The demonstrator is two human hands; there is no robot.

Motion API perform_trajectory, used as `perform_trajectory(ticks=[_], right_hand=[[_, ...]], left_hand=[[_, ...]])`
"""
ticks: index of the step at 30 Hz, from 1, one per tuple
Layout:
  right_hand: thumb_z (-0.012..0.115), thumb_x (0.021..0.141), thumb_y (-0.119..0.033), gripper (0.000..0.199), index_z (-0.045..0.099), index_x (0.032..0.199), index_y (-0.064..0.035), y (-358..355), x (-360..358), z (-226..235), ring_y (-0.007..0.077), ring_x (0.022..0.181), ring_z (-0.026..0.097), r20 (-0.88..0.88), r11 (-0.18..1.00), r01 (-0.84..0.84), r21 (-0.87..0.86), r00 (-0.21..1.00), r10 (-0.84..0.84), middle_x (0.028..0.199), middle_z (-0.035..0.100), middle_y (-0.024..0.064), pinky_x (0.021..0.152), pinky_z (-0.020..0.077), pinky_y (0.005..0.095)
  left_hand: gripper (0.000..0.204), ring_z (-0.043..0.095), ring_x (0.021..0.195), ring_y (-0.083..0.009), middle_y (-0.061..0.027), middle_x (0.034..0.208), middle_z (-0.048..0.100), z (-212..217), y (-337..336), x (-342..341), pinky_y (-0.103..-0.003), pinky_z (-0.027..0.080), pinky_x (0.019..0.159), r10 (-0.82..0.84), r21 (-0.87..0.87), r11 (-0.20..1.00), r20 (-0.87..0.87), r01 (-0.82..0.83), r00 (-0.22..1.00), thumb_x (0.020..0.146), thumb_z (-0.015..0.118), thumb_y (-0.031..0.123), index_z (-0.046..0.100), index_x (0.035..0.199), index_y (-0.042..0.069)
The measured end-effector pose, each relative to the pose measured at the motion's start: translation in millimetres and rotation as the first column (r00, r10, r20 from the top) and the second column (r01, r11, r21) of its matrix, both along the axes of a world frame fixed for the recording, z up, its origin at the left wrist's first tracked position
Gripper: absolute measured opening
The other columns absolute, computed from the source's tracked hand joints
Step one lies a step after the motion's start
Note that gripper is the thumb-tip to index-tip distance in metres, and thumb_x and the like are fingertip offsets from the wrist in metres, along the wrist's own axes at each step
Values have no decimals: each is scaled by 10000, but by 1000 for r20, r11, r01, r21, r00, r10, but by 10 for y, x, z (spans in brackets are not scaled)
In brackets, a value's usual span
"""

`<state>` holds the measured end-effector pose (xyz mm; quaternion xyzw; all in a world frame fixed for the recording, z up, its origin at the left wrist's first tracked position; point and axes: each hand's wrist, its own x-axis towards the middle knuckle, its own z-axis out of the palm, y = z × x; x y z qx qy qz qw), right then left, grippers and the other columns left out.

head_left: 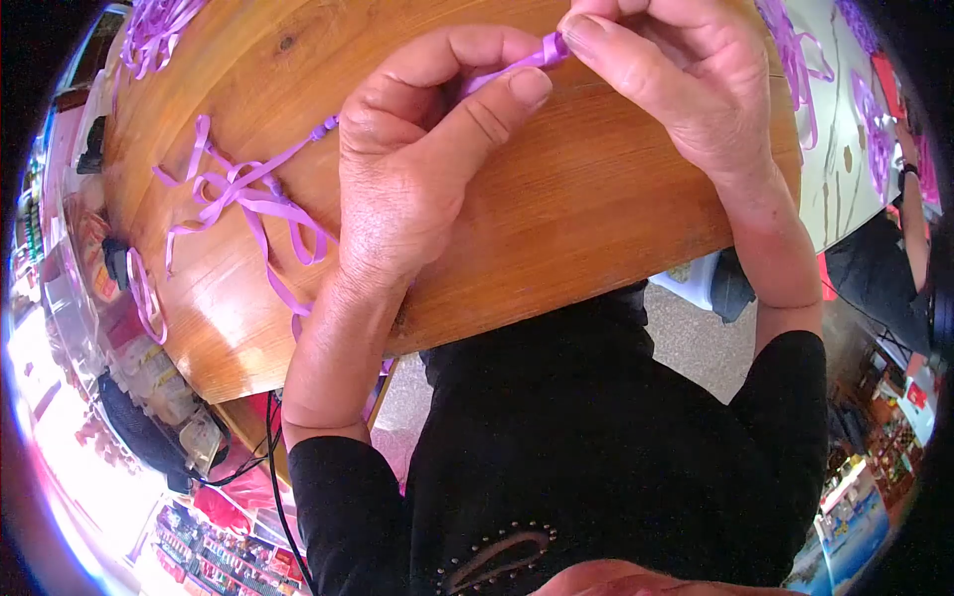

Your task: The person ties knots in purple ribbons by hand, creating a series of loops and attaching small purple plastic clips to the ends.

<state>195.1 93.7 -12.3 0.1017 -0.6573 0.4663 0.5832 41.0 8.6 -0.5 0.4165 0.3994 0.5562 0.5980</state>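
Observation:
A narrow purple ribbon (525, 64) stretches between my two hands above the wooden table. My left hand (427, 149) pinches it between thumb and curled fingers. At the ribbon's right end, my right hand (676, 84) grips it with thumb and fingertips near a folded or knotted bit; its upper fingers run past the picture's top edge. From behind my left hand the ribbon goes on to a small purple knot or bead (324, 127). Farther left it joins a loose tangle of purple ribbon (238, 191) with loops and tails lying on the tabletop.
The round wooden table (586, 214) curves around in front of me. Bunches of purple ribbon lie at the far left (159, 35) and far right (795, 50). A white table (840, 129) adjoins on the right, where another person's arm (912, 219) shows. Black cables (273, 462) hang at lower left.

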Motion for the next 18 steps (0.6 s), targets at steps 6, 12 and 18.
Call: perform_trajectory(ticks=[6,12,18], right_hand=[[586,821,23,22,596,835,9,103,-43,-163,62,700,539,-66,993,-68,94,995,74,771,581,31,619,421,174],[591,834,-11,42,593,873,5,142,18,-190,95,703,562,-58,990,4,144,998,4,810,595,52,640,450,191],[667,805,-72,230,621,1014,12,-369,204,593,169,779,591,704,824,547,145,528,-474,914,617,109,664,474,246]], left_hand=[[160,543,746,-91,-67,924,632,-10,-21,-29,-190,435,643,2,9,1000,0,-2,1000,858,577,18,605,1012,-15],[135,531,705,-91,-62,850,626,-10,-15,3,-188,423,619,68,-47,997,21,-67,997,862,573,25,610,984,-21],[124,574,799,-64,-16,846,646,-54,0,-63,-196,456,741,57,-67,996,76,-52,996,804,647,-22,648,925,4]])
